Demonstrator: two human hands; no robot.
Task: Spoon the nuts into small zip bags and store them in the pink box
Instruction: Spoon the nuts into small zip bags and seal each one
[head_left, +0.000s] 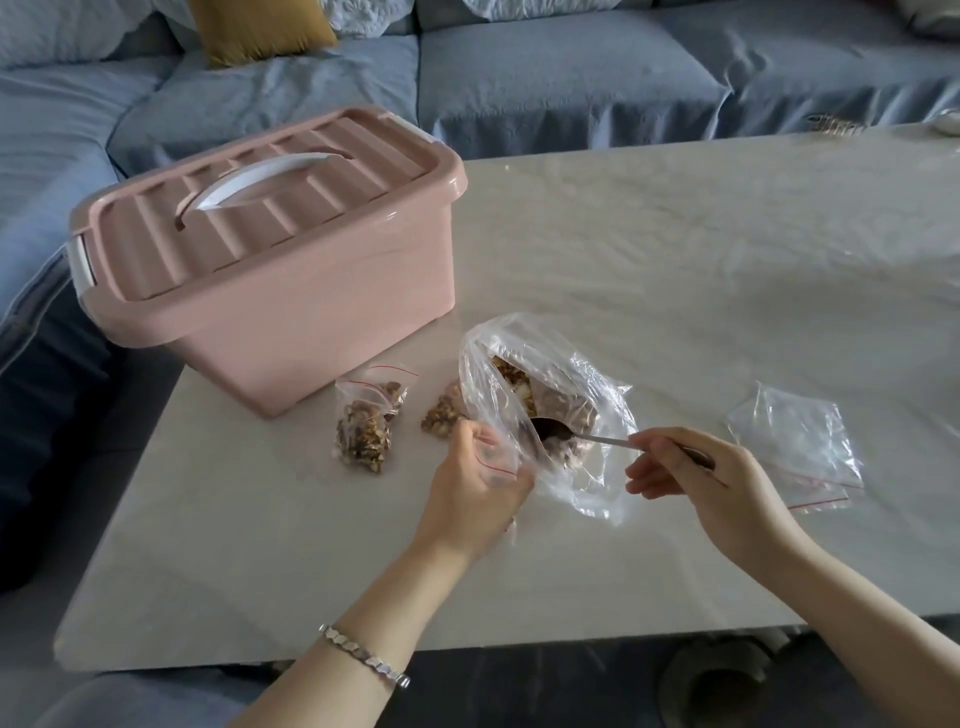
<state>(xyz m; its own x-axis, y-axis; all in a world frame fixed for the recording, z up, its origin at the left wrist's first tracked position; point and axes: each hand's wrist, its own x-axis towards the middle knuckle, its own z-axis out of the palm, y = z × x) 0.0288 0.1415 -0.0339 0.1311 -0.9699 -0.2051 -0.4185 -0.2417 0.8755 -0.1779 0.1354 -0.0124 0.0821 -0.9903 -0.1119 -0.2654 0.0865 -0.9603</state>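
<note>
Over the big nut bag, right hand gripping spoon, left hand pinching small zip bag.

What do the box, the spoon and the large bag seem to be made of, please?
Box: likely hard plastic, glossy pink, with moulded ribs on the lid. Spoon: probably metal, judging by its thin grey handle and dark shiny bowl. Large bag: thin clear plastic film, crinkled and see-through.

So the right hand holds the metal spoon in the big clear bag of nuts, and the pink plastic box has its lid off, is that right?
Not quite. The head view shows the pink plastic box with its ribbed lid on, not off. The rest holds: the right hand holds the metal spoon, its bowl inside the big clear bag of nuts.
</note>
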